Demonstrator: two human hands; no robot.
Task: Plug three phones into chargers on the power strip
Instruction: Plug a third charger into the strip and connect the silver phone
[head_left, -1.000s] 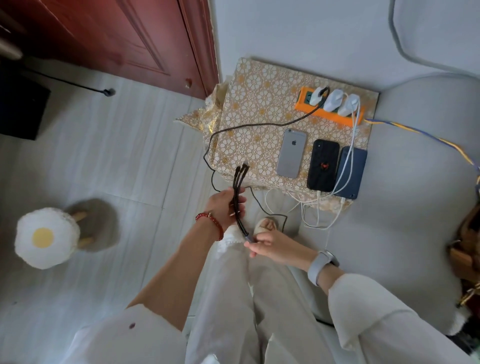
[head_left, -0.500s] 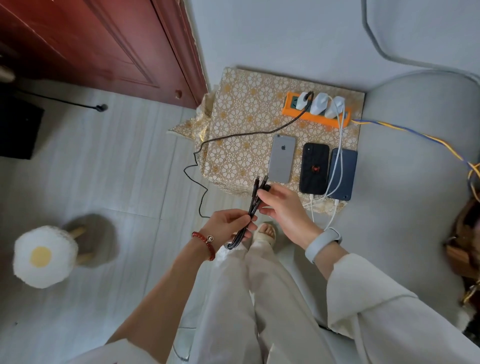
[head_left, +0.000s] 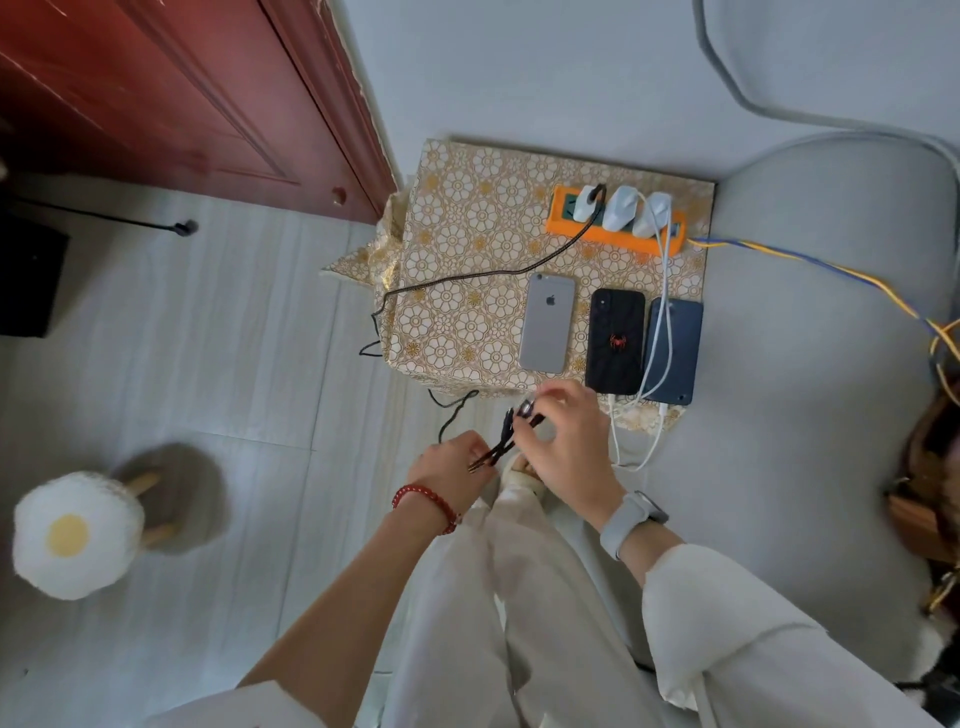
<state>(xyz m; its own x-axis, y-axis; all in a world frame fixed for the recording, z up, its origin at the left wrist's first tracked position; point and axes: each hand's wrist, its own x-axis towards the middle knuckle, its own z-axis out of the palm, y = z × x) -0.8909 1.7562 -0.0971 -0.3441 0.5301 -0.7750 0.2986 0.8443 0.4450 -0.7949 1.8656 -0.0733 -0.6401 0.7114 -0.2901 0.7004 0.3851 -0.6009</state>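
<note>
Head view: both hands pinch the black cable's forked ends (head_left: 511, 431); the right hand (head_left: 563, 441) sits nearer the silver phone (head_left: 548, 323), lying lengthwise just ahead; the left hand (head_left: 451, 467) trails.

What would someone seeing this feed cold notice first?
Probably the orange power strip at the far side of the gold-patterned table, carrying three white chargers. In front of it lie three phones side by side: silver phone, black phone, blue phone. Nearer the camera, left hand and right hand hold a black cable.
</note>
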